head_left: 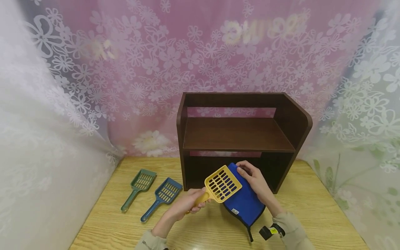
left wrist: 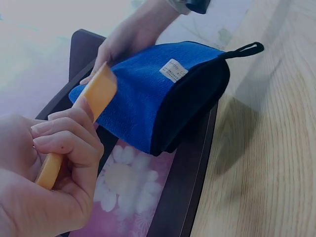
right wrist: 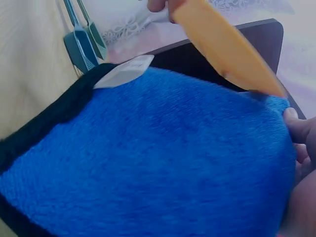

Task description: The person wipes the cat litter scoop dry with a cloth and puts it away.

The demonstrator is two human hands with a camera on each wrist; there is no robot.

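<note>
My left hand [head_left: 193, 203] grips a yellow slotted litter scoop [head_left: 223, 184] by its handle, and the slotted head overlaps a blue fabric mitt in the head view. The blue mitt [head_left: 245, 199] has black trim, a hanging loop and a small white tag [left wrist: 174, 70]. At its upper end, my right hand [head_left: 254, 177] pinches it between thumb and fingers. The mitt's black-edged opening [left wrist: 192, 111] faces down toward me. In the right wrist view the scoop's front edge [right wrist: 281, 91] lies right at the mitt's top, near my right thumb [right wrist: 294, 121].
A green litter scoop [head_left: 140, 184] and a dark blue one [head_left: 165, 194] lie on the wooden table [head_left: 109, 232] to the left. Behind my hands stands a dark brown two-tier shelf [head_left: 237, 133]. Flowered curtains [head_left: 150, 69] surround the table on three sides.
</note>
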